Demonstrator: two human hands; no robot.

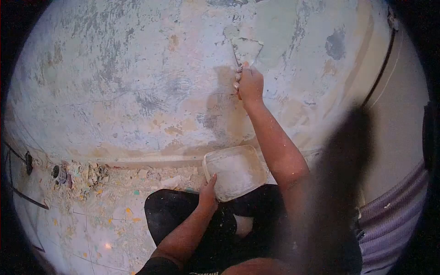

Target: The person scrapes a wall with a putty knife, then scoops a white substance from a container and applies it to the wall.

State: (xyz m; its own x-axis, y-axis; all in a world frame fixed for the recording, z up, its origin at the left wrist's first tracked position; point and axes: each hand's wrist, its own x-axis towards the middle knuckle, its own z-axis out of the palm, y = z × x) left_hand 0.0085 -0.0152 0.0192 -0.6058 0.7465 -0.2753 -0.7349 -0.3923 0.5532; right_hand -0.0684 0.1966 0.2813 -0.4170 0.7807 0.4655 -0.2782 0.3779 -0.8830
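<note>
My right hand (251, 87) is closed around the handle of a putty knife (248, 49). The wide blade points upward and lies against the patchy wall (151, 68), with pale filler on or around it. Lower down, my left hand (208, 196) grips the left rim of a squarish plastic tub (257, 160), thumb over the edge. The tub tilts above my lap, and whitish material coats its inside. Most of the left fingers are hidden beneath the tub.
Scraped debris (98, 176) lies along the foot of the wall, with flakes scattered over the pale floor (87, 233). A purple ribbed fabric (396, 220) is at the right. One dark blurred shape (343, 156) blocks part of the right side. A dark cable (382, 66) runs down the upper right.
</note>
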